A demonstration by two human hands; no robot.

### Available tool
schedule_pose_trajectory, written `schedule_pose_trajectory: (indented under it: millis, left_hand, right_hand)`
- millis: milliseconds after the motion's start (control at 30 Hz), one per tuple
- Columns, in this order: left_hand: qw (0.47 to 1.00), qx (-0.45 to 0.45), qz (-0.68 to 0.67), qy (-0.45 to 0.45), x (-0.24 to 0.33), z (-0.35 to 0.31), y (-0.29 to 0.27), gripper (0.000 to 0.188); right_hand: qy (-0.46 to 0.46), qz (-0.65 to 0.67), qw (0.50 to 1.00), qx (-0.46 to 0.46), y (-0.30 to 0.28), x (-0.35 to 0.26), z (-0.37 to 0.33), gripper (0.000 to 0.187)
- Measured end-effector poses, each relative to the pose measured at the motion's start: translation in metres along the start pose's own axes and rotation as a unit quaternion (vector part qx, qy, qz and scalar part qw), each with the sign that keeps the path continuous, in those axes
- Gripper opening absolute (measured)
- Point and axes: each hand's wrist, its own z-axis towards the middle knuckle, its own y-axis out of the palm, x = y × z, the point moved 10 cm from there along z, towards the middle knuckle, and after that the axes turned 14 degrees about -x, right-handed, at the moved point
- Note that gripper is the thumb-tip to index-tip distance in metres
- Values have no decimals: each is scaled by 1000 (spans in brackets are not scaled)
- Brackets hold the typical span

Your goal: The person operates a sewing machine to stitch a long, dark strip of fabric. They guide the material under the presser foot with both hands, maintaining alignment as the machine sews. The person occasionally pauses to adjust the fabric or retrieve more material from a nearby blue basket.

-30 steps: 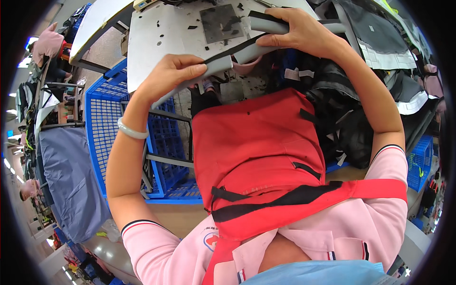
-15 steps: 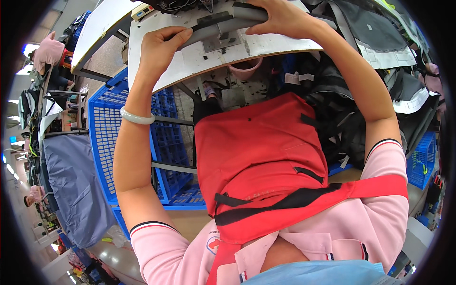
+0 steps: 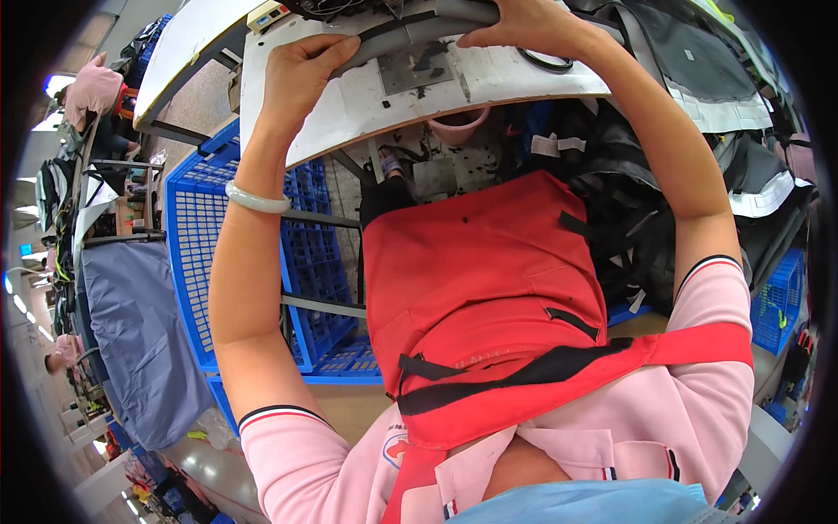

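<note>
In the head view, pinches a grey-and-black strip between thumb and fingers of the left hand, in front of the white counter, close to the picture's upper edge. Sets the right hand at the strip's other stretch, thumb apart from the fingers; cannot tell how firmly closed, with the fingertips partly cut off by the upper edge. Bows the strip gently between both hands. Just below the strip, on the counter, a grey metal plate with dark scraps. Below the counter's near edge, a pink bucket. Below the left hand, a pale bracelet; beside it, a blue crate. Over the lap, a red apron; to its right, heaped black fabric.
</note>
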Motion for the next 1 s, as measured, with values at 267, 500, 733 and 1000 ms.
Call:
schedule_pose_trajectory:
  millis: [267, 500, 733, 1000]
  left_hand:
    - [994, 15, -107, 0, -32, 23, -8, 27]
    - [978, -118, 153, 81, 26, -8, 64, 28]
    - [993, -114, 14, 20, 26, -10, 84, 26]
    - [960, -238, -116, -93, -36, -51, 103, 29]
  right_hand:
    - [42, 61, 995, 64, -12, 32, 13, 81]
    - [-114, -205, 972, 16, 85, -153, -41, 27]
    - [-272, -291, 914, 84, 150, -199, -40, 24]
    - [-94, -43, 986, -135, 113, -118, -34, 32]
